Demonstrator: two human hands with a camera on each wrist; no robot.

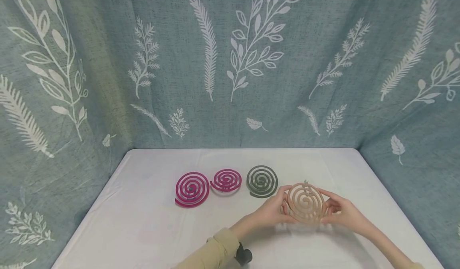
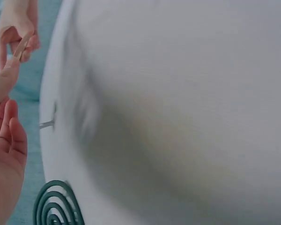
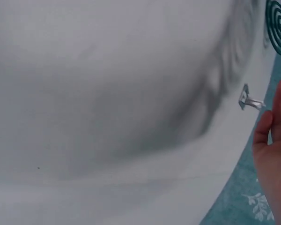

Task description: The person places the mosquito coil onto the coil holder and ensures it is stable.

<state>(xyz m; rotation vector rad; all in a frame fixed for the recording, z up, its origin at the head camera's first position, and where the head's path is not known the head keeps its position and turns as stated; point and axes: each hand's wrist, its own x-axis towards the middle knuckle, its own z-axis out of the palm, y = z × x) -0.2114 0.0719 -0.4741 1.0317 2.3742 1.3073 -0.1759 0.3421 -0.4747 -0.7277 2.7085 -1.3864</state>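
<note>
Both hands hold a tan mosquito coil [image 1: 306, 200] up over the right part of the white table, its spiral face tilted toward the head camera. My left hand [image 1: 271, 210] pinches its left edge between thumb and fingers. At the opposite edge, my right hand [image 1: 339, 212] pinches it the same way. The left wrist view shows the coil edge-on as a thin tan strip [image 2: 22, 44]. A small bent metal stand [image 3: 250, 99] is on the table beyond the hands; in the head view it shows partly through the coil's upper rings.
Left of the hands sits a dark green coil [image 1: 261, 180]. Further left are two magenta coils, a nearer one [image 1: 192, 188] and a flatter-looking one [image 1: 226, 179] beside it. Patterned blue-green curtains [image 1: 223, 117] surround the white table [image 1: 143, 229]. A black device [image 1: 244, 256] is at the left wrist.
</note>
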